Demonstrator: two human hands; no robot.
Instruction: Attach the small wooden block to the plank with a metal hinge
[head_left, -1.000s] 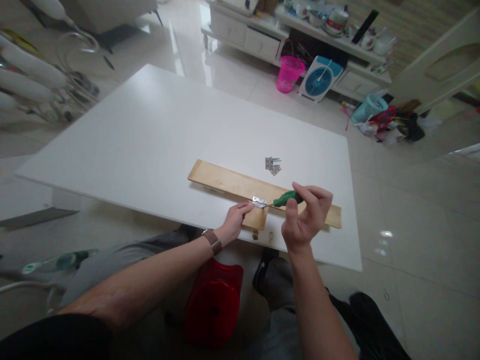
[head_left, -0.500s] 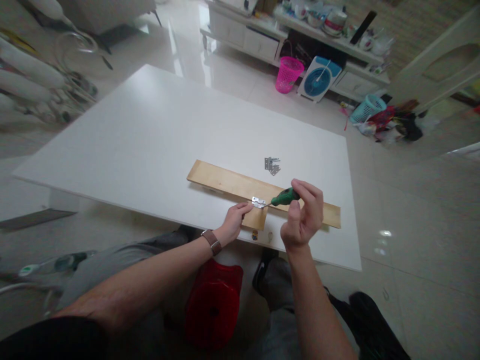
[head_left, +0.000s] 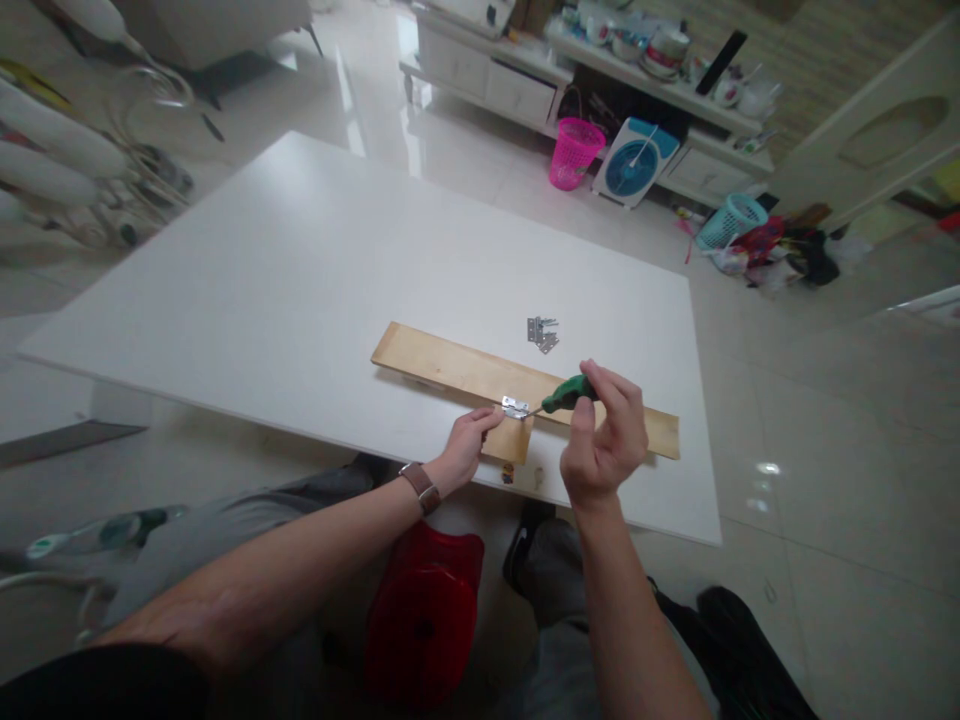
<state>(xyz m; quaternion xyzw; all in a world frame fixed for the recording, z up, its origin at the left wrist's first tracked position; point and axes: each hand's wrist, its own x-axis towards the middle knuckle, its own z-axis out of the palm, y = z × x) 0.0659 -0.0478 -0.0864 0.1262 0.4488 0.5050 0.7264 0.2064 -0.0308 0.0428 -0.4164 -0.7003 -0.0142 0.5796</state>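
Note:
A long light-wood board [head_left: 450, 366] lies on the white table [head_left: 315, 260], with a short wooden piece [head_left: 511, 441] meeting its near edge. Across the joint sits a silver hinge [head_left: 515, 407]. My left hand [head_left: 466, 450] is closed, its fingertips pressed at the hinge's left edge over the short piece. Gripped in my right hand [head_left: 606, 435] is a screwdriver [head_left: 568, 394] with a green handle; its tilted shaft reaches down to the hinge's right side. Whether a screw is under the tip is too small to tell.
Spare hinges and screws [head_left: 542, 334] lie beyond the board. Small stickers [head_left: 508, 473] mark the table's near edge. A red stool [head_left: 424, 620] stands below, between my legs. Across the floor are a pink basket [head_left: 576, 153], a blue fan [head_left: 634, 163] and a light-blue basket [head_left: 731, 222].
The view has shifted very slightly. Both hands, the screwdriver and the hinge keep nearly the same places; my right hand's fingers have turned a little on the handle.

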